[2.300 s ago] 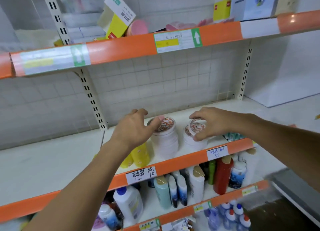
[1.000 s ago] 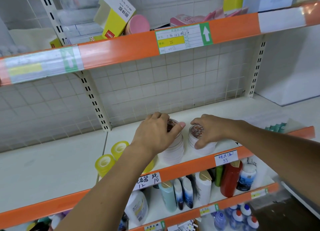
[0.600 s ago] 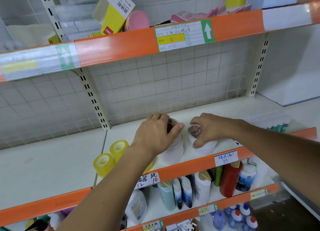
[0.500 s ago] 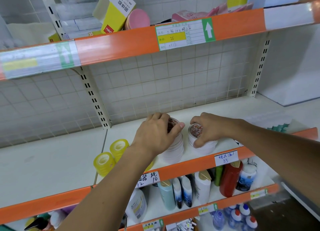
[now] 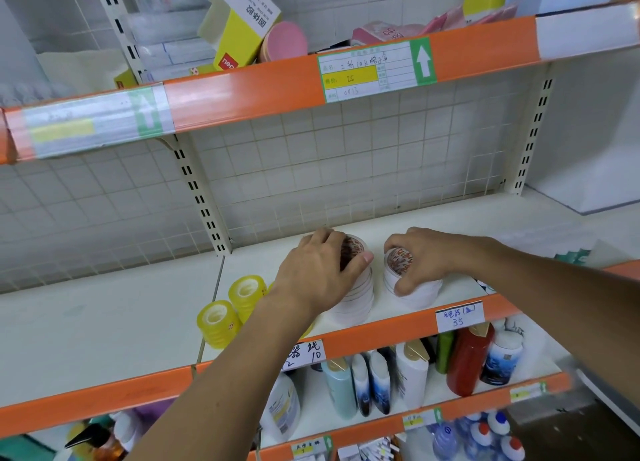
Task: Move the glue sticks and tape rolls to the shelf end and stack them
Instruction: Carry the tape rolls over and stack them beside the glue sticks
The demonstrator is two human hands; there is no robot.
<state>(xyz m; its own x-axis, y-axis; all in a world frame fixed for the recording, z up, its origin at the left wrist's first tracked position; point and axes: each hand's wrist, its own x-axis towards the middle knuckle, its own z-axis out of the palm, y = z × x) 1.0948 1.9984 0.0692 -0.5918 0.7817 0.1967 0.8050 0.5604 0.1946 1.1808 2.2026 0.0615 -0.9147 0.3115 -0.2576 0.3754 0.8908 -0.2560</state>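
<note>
Hands gripped one white tape stack apiece on the middle shelf (image 5: 485, 225). The left hand (image 5: 318, 273) curled over the taller stack (image 5: 353, 298), thumb across its printed top roll; the right hand (image 5: 422, 259) wrapped the shorter stack (image 5: 412, 287), thumb low on its side. The stacks stood just apart, near the orange front rail (image 5: 381, 332). Yellow tape rolls (image 5: 232, 308) sat to the left, not yet gathered. No glue sticks could be made out. Sliding both stacks would likely go best with pressure low on the columns, since loose rolls could shear and topple; keeping them upright and clear of the rail seemed wise.
</note>
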